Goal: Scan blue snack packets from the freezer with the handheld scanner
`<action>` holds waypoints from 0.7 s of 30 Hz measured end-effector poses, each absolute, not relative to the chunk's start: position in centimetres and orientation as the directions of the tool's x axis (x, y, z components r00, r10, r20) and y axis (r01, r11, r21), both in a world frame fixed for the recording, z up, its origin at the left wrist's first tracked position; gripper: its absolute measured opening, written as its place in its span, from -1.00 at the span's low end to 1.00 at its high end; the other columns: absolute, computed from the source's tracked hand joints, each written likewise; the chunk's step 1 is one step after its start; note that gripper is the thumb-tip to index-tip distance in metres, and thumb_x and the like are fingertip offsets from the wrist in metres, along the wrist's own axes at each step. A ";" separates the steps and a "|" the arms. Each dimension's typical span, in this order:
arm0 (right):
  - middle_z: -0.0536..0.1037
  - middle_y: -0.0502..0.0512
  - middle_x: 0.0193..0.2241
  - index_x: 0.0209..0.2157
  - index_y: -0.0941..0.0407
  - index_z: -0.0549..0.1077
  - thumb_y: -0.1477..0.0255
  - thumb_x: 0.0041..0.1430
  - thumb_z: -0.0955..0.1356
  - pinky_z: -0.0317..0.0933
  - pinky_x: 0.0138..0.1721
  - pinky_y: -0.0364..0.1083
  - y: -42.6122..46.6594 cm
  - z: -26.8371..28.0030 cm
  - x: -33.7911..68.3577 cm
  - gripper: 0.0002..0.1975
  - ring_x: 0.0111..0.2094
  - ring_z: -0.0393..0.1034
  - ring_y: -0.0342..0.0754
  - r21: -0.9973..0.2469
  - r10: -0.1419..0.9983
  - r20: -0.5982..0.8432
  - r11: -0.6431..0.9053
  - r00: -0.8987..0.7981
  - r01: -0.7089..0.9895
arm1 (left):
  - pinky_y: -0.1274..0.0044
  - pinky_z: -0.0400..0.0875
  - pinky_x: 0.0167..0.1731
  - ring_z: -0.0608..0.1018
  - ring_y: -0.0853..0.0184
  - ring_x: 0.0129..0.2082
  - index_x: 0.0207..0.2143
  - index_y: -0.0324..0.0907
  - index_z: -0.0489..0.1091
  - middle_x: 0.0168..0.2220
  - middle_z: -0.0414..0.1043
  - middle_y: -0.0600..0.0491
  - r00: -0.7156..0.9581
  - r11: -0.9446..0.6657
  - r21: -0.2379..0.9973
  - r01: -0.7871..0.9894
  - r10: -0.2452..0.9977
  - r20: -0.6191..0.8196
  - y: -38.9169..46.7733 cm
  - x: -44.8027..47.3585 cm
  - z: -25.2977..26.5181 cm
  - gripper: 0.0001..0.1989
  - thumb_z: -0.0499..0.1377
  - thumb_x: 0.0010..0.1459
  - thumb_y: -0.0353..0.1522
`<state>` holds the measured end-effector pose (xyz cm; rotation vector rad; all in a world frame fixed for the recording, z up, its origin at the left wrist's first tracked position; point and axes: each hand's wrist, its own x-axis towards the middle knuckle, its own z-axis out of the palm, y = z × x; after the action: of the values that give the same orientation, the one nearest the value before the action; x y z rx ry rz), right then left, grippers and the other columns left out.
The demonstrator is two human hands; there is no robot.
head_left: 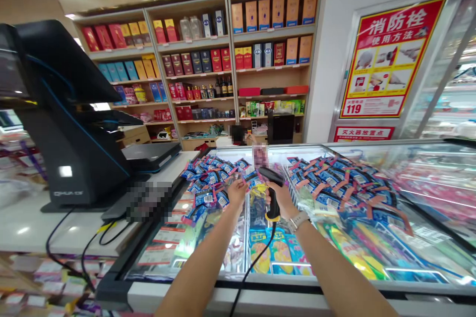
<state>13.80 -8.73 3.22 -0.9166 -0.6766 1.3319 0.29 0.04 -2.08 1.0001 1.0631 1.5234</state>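
Note:
My right hand (283, 199) is wrapped around the grip of a black and yellow barcode scanner (273, 178), its cord running down toward me. Just left of it, my left hand (237, 193) has its fingertips pinched at the edge of a small blue snack packet (252, 177). Many similar blue packets with pink ends lie in a left pile (211, 176) and a larger right pile (342, 178). Both piles rest on the glass top of a chest freezer (159, 270). Through the glass, colourful bagged frozen goods (280, 250) show in wire baskets.
A black checkout terminal (70, 158) stands on the white counter (26, 230) at left, with cables hanging down. Shelves of boxed bottles (201, 62) line the back wall. A red fire-hydrant sign (394, 59) hangs at right. Beyond the freezer a person (238, 134) is partly visible, blurred.

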 end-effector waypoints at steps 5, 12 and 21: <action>0.32 -0.08 -0.77 -0.62 0.11 0.34 0.32 -0.13 0.42 -0.01 -0.71 -0.15 -10.2 3.5 16.1 -0.79 -0.77 0.13 -0.19 -0.974 0.991 0.031 0.059 0.130 -0.219 | 0.35 0.55 -0.31 0.59 0.27 -0.44 -0.43 -0.24 0.49 -0.51 0.53 0.03 -0.164 -0.171 0.934 -0.314 0.979 0.125 0.8 0.4 -2.5 -0.64 0.46 -0.34 -0.31; 0.30 -0.04 -0.84 -0.70 0.06 0.34 0.28 -0.08 0.42 0.02 -0.68 -0.12 -10.0 2.4 16.2 -0.73 -0.78 0.17 -0.13 -0.992 0.993 0.069 0.058 0.095 0.115 | 0.43 0.54 -0.33 0.57 0.33 -0.49 -0.51 -0.24 0.49 -0.56 0.49 0.09 -0.238 -0.192 0.928 -0.320 0.964 0.117 1.5 -0.4 -2.6 -0.66 0.45 -0.35 -0.25; 0.28 -0.07 -0.88 -0.70 0.05 0.38 0.44 -0.13 0.48 -0.05 -0.70 -0.13 -10.0 1.7 16.5 -0.77 -0.79 0.17 -0.13 -0.996 0.991 -0.011 0.001 0.131 -0.086 | 0.39 0.55 -0.27 0.57 0.33 -0.46 -0.53 -0.22 0.43 -0.57 0.47 0.11 -0.237 -0.189 0.933 -0.307 0.964 0.117 1.1 -0.3 -2.6 -0.69 0.41 -0.24 -0.21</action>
<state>16.50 -9.97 1.74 -1.2089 -1.0473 1.1553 -0.32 1.14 -2.63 0.9546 1.0268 1.6226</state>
